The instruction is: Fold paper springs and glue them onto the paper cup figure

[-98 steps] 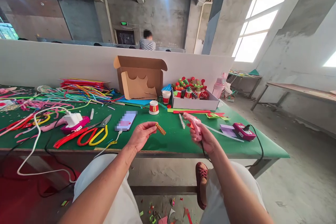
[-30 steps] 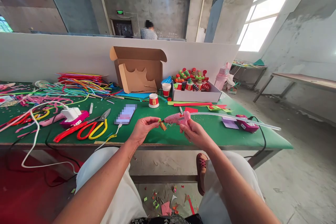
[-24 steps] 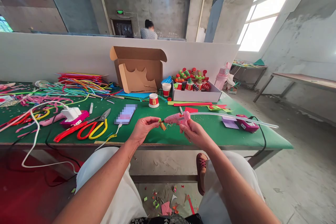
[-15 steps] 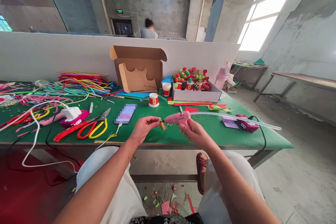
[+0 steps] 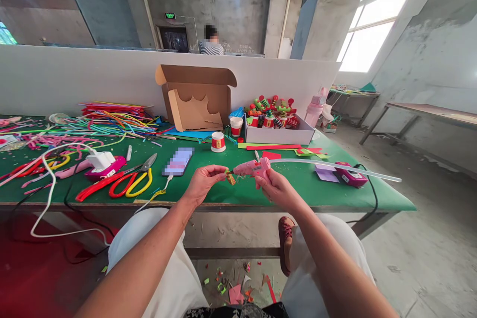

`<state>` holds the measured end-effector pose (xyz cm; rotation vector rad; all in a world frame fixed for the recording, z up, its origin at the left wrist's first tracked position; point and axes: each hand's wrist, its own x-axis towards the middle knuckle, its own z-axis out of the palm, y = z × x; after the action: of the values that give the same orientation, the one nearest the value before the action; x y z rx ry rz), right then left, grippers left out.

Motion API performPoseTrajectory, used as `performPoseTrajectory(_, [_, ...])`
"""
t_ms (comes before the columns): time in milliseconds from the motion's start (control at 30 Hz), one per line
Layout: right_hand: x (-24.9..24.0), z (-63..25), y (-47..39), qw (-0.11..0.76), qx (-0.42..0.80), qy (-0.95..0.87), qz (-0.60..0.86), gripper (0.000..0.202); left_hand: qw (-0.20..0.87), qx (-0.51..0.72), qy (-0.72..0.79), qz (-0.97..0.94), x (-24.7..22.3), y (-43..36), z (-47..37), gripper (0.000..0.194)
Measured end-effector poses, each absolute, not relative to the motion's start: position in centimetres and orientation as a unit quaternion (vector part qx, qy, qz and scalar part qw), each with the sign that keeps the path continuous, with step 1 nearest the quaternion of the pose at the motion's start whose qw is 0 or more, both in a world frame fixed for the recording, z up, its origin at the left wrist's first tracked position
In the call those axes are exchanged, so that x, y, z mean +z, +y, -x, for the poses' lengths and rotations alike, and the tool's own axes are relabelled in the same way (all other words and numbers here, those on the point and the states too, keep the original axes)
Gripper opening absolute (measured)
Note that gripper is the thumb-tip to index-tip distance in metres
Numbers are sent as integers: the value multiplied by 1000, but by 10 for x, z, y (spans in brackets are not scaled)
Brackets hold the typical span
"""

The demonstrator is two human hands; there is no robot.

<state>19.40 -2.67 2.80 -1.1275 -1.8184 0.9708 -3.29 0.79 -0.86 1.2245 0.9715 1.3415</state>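
Observation:
My left hand (image 5: 207, 182) pinches a small folded paper spring (image 5: 231, 179), striped in yellow and a darker colour, above the front of the green table. In my right hand (image 5: 278, 187) is a pink glue gun (image 5: 255, 167), with a long clear glue stick (image 5: 335, 165) running out of its back to the right. The gun's nozzle points left and meets the top of the paper spring near my left fingertips. Whether glue is coming out is too small to see. Beyond my hands stands a white and red paper cup (image 5: 218, 142).
Scissors (image 5: 139, 176), a phone (image 5: 179, 161) and a pink power block (image 5: 106, 168) lie to the left. Colourful pipe cleaners (image 5: 108, 124) are heaped behind them. A box of finished paper figures (image 5: 279, 134) stands at the back, beside an open cardboard box (image 5: 197, 99). A person (image 5: 211, 42) is far off.
Both hands stay almost where they were, with the nozzle still at the paper spring. The glue stick's far end has shifted very slightly.

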Motion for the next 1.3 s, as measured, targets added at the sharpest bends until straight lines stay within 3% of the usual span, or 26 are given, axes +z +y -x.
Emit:
performPoseTrajectory(567, [30,-194,-25,404,482,-642,438,47,562,574,387,-453,-11,11,34,36])
performPoseTrajectory(833, [32,-222,-16,434,587,-555,398,36,623,589,343,-384,-6,8,37,32])
performPoseTrajectory(1133, [21,-291,5,420,511,-513,547,41,641,587,327,-371,-4,8,40,28])
performPoseTrajectory(1300, [14,-286,3,358,498,-535,581,46,646,588,324,-362,-3,7,39,30])
